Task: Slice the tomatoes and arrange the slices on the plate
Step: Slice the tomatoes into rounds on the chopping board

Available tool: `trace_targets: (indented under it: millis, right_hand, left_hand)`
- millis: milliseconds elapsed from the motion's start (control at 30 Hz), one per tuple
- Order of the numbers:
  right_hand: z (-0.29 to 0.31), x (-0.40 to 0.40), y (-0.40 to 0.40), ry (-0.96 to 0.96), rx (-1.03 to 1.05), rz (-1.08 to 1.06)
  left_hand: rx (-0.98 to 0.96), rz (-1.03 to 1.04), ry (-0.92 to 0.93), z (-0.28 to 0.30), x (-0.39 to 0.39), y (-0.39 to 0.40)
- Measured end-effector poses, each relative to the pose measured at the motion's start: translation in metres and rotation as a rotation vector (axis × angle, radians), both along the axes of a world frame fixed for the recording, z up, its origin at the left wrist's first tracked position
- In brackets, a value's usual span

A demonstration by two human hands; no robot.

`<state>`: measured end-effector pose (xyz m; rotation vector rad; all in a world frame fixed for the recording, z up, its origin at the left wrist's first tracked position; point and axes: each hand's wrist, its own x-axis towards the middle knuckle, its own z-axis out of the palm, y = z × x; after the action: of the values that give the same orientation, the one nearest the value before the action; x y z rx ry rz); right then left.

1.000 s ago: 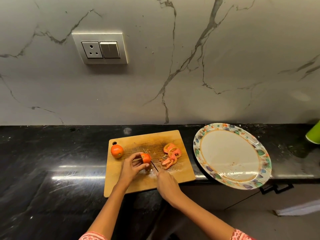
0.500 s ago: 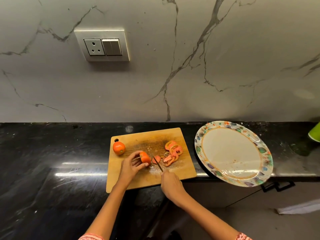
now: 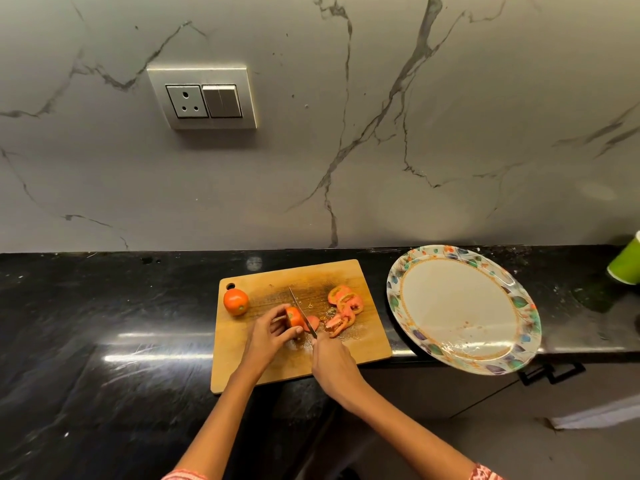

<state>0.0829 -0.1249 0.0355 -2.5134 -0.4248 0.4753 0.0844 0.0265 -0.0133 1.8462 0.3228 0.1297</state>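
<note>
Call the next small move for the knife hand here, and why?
Probably press the steel knife down through the part-cut red tomato. The blade rests across it on the wooden cutting board, the left hand grips the tomato, the right hand holds the handle. Cut slices lie to the right; the floral-rimmed plate holds none.

Arms: both bare from wrist to above the elbow.
Left sleeve (image 3: 185, 475): a short edge at 6 o'clock, pinkish-red cloth with a pale pattern.
Right sleeve (image 3: 485, 473): a short edge near 5 o'clock, same pinkish-red patterned cloth.
Wrists and fingers: no rings, watch or bangles visible.
</note>
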Motion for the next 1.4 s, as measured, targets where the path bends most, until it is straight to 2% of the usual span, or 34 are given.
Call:
trace_targets:
  millis: [333,533,700,900,1067,1400]
  right_hand:
    - [0.001,0.0,0.007,0.019,-0.044,-0.002]
    - [-0.001,0.007,0.02,-0.001,0.016,-0.03]
    - [-0.01,-0.007,0.003,-0.027,-0.011,0.011]
    - [-0.008,0.01,0.022,-0.004,-0.001,-0.008]
    - [-0.016,-0.001,0.004,-0.024,-0.069,0.033]
    - [-0.022,0.008,0.009,0.084,-0.028,0.031]
  left_hand:
    - [-0.032,-0.026,-0.015,0.004,0.001,0.002]
    - [-0.035,0.011,-0.045,0.004,0.0,0.001]
    - [-0.038,0.012,-0.044,0.004,0.002,0.002]
    - [-0.045,0.012,-0.05,0.001,-0.002,0.001]
    - [-0.069,0.019,-0.056,-0.002,-0.003,-0.001]
    - [-0.066,0.036,-0.071,-0.005,-0.005,0.0]
